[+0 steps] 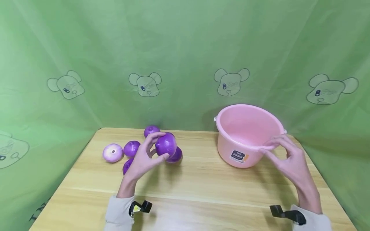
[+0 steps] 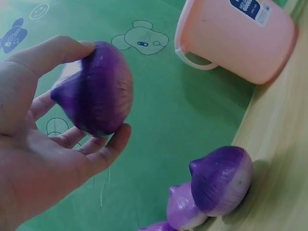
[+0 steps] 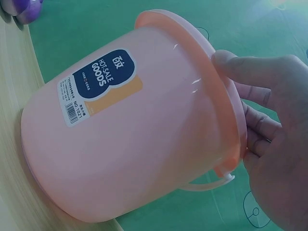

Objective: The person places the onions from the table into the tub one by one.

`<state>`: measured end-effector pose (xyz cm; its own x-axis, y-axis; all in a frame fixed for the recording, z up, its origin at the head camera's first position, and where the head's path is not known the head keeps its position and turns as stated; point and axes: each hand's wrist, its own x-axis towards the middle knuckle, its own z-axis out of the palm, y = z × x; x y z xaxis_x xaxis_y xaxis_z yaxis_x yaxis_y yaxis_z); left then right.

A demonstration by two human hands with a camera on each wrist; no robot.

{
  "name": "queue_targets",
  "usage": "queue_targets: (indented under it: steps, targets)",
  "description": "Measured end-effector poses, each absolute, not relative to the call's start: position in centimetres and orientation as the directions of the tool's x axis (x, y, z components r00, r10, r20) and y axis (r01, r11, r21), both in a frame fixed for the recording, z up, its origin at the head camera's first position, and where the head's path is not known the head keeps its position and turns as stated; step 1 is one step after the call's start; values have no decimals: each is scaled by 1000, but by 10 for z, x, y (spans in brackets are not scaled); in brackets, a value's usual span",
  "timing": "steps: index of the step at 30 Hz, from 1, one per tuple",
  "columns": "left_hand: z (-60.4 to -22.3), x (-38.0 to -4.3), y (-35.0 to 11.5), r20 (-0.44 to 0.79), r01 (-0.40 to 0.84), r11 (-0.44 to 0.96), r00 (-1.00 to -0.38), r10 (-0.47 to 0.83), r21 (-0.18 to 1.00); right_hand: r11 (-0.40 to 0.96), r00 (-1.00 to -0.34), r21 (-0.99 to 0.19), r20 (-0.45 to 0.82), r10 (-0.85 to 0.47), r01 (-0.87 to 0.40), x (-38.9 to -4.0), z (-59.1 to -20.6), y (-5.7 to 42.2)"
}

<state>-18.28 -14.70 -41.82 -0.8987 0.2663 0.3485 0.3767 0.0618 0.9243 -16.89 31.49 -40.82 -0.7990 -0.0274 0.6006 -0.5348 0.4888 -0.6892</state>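
My left hand (image 1: pixel 144 159) holds a purple onion (image 1: pixel 166 144) above the table, thumb on one side and fingers on the other. In the left wrist view the onion (image 2: pixel 98 91) shows a pointed tip and a paler base. My right hand (image 1: pixel 292 160) grips the rim of a pink bucket (image 1: pixel 235 146) at its near right side, thumb outside and fingers over the edge. The right wrist view shows the bucket's label (image 3: pixel 103 82) and the thumb on the rim. Behind the held onion lies another onion (image 1: pixel 175 155).
More onions lie at the table's left: a pale one (image 1: pixel 112 153), a purple one (image 1: pixel 132 149), one at the back (image 1: pixel 151 130) and one (image 1: pixel 127 166) partly hidden by the left hand. A green curtain (image 1: pixel 185 48) hangs behind the wooden table (image 1: pixel 196 183).
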Motion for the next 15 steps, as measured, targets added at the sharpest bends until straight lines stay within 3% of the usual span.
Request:
queue_targets:
  steps: [15]
  targets:
    - [-402,-177,-154,389,349,-226,-905,170,909,476,-807,-705,590,-17,-526,-173,-409,314]
